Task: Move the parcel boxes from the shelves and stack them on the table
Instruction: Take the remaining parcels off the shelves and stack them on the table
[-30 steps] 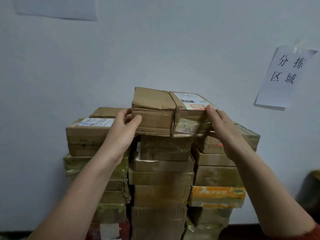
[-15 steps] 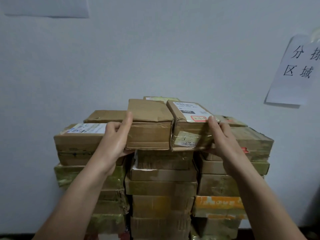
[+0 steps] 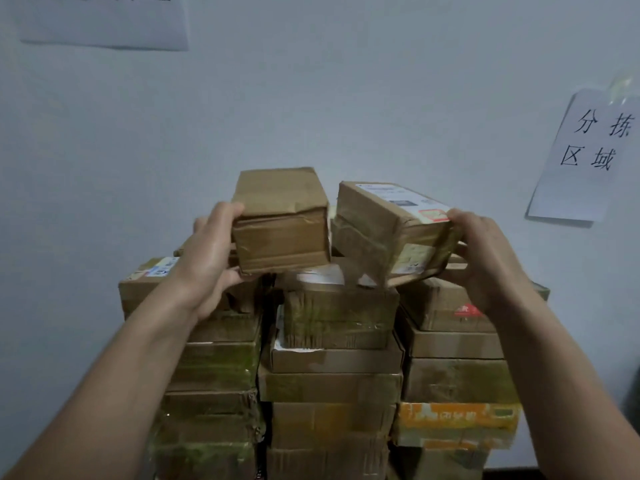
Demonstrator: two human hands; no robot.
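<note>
Pale wall fills the head view, with a sign of four handwritten characters taped at the right and another sheet cut off at the top left. Against the wall stands a stack of brown boxes in three columns (many bound in yellowish tape). The left hand grips a plain box by its left end, thumb on the top edge and fingers curled beneath. That box sits level above the left and middle columns. The right hand grips a labelled box by its right end, fingertips over the top edge. This box is tilted above the middle and right columns. A narrow gap parts the two held boxes. Whether the labelled box's lower edge touches the stack cannot be told.
</note>
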